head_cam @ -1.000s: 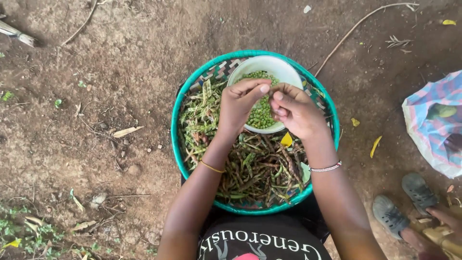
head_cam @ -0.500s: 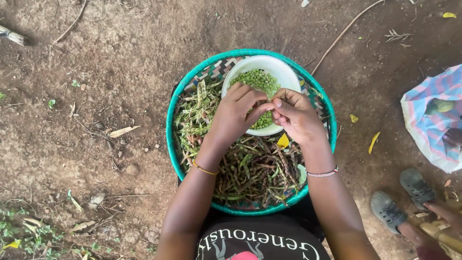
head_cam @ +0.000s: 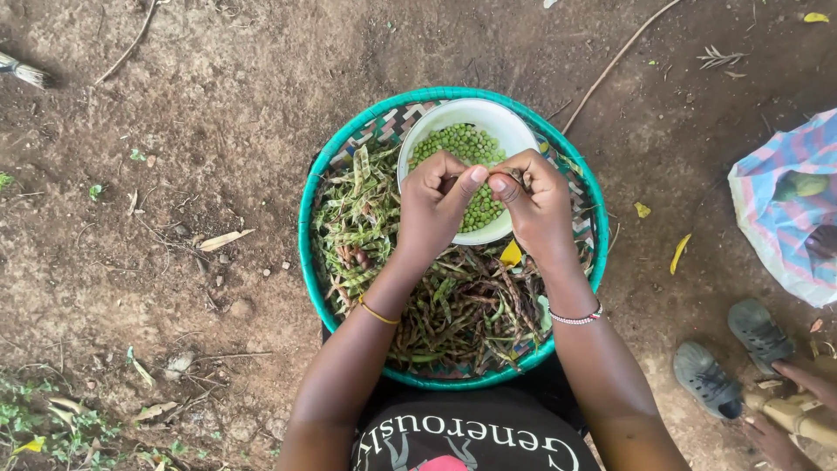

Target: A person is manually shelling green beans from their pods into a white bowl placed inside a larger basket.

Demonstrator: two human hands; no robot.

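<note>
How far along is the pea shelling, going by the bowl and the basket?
Done: the white bowl holds a good layer of shelled green peas, and pale opened pods are heaped at the basket's left. In hand: the left hand and right hand pinch one pod over the bowl. Left: a thick pile of darker pods fills the near half of the woven teal basket, so roughly midway at best.

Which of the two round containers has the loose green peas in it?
The white bowl, under both hands; the woven teal basket around it holds only pods.
</note>
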